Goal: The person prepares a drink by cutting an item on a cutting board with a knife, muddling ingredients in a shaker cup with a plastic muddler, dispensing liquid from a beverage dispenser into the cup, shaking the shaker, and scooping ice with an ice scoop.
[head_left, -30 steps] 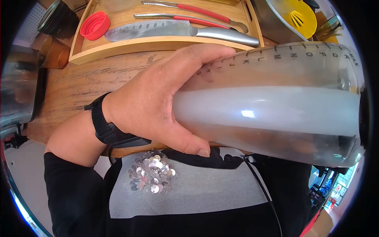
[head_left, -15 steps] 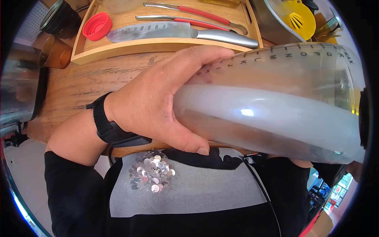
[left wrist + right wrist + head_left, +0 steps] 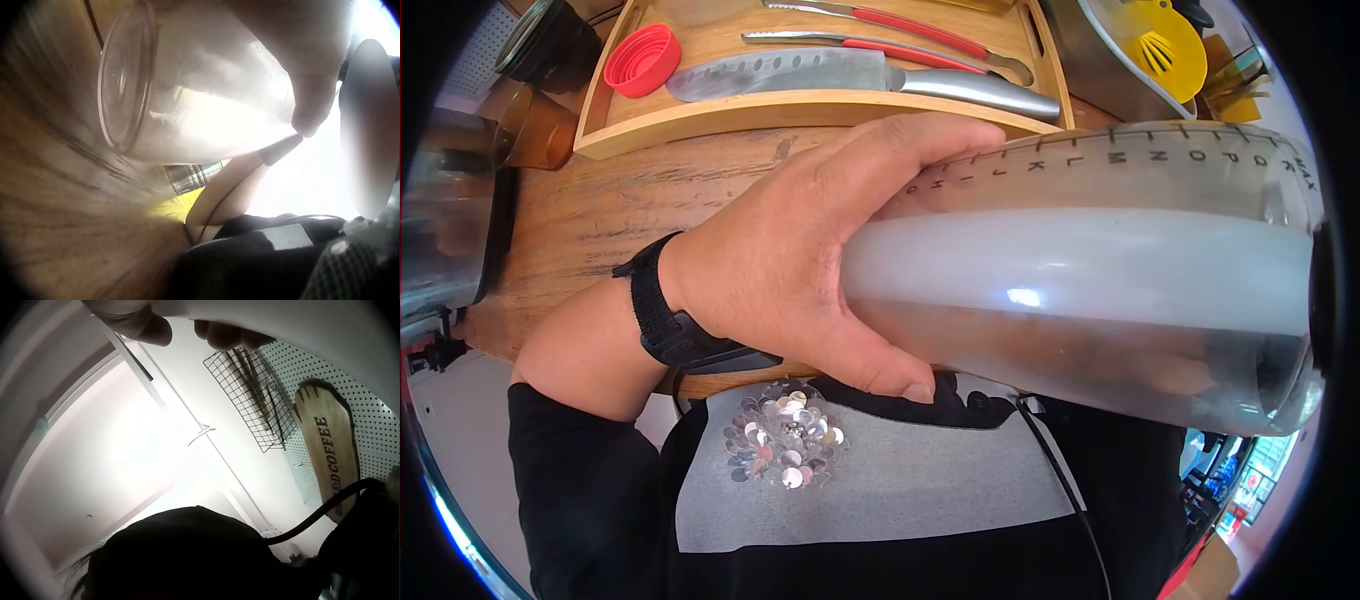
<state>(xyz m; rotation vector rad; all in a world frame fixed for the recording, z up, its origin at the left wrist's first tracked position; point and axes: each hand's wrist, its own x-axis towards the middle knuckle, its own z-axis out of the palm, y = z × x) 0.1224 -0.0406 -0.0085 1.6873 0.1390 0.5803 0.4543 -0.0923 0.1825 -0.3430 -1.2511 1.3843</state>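
Observation:
My left hand point(image 3: 770, 240) grips the narrower end of a large clear measuring cup point(image 3: 1020, 180) lying on its side in the air. Black letters and a MAX mark run along its upper edge, and a pale milky band stretches down its length. In the left wrist view the cup point(image 3: 187, 81) shows a round clear end, with a left finger point(image 3: 312, 103) pressed along it. The right hand is hidden behind the cup in the head view. In the right wrist view the right hand point(image 3: 187, 328) curls its fingertips against a pale, blurred surface at the cup's other end.
Beyond the cup, a wooden tray point(image 3: 700, 128) holds a knife point(image 3: 790, 75), red-handled tongs point(image 3: 920, 55) and a red ribbed cup point(image 3: 643, 60). A brown cup point(image 3: 540, 130) and dark containers stand left. A metal bin with a yellow strainer point(image 3: 1165, 55) sits back right.
Half a second ago the pale band slanted down to the right and part of the right hand showed by the cup's end. Now the band lies nearly level again and that hand is hidden.

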